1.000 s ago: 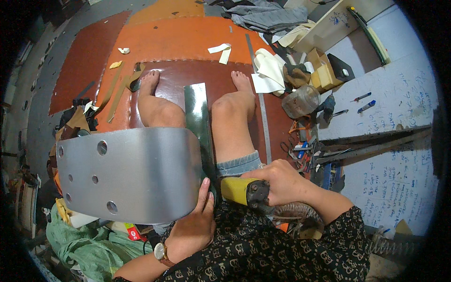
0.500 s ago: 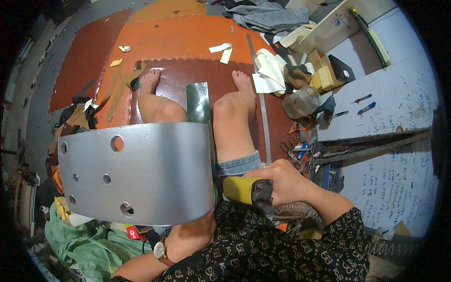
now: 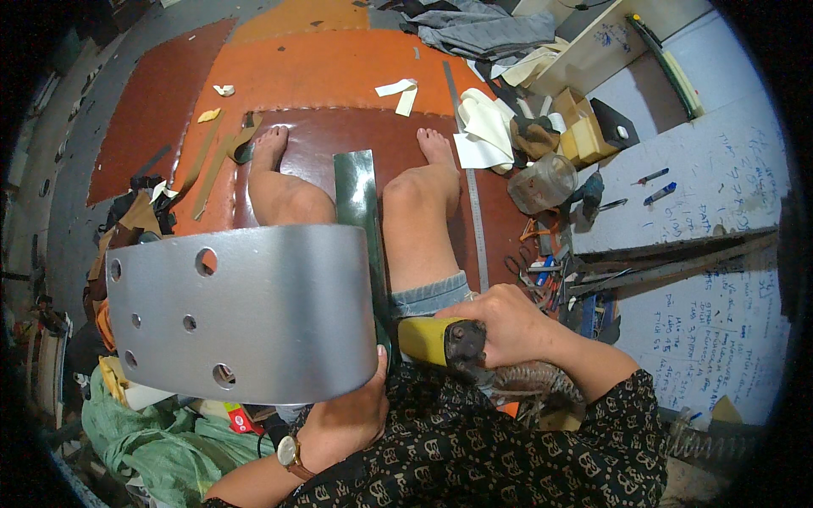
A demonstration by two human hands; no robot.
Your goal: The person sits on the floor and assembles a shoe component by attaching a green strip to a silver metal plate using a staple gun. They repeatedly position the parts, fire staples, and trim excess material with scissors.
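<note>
My left hand (image 3: 347, 419) holds a curved grey metal plate (image 3: 246, 313) with several round holes, gripping it at its lower right edge; the plate hides most of my fingers. My right hand (image 3: 508, 326) is closed around a yellow and black power tool (image 3: 440, 340) just right of the plate, over my lap. A dark green strip (image 3: 360, 212) runs between my bare legs (image 3: 415, 229), from behind the plate out toward my feet.
I sit on the floor on brown and orange leather sheets (image 3: 322, 76). A long steel ruler (image 3: 470, 195), scissors and small tools (image 3: 542, 271), a clear jar (image 3: 542, 182) and boxes (image 3: 584, 131) lie at the right. Green cloth (image 3: 144, 432) and scraps pile up at the left.
The metal plate has swung up and to the right, now covering more of the left hand and the green strip. The right hand has stayed on the tool.
</note>
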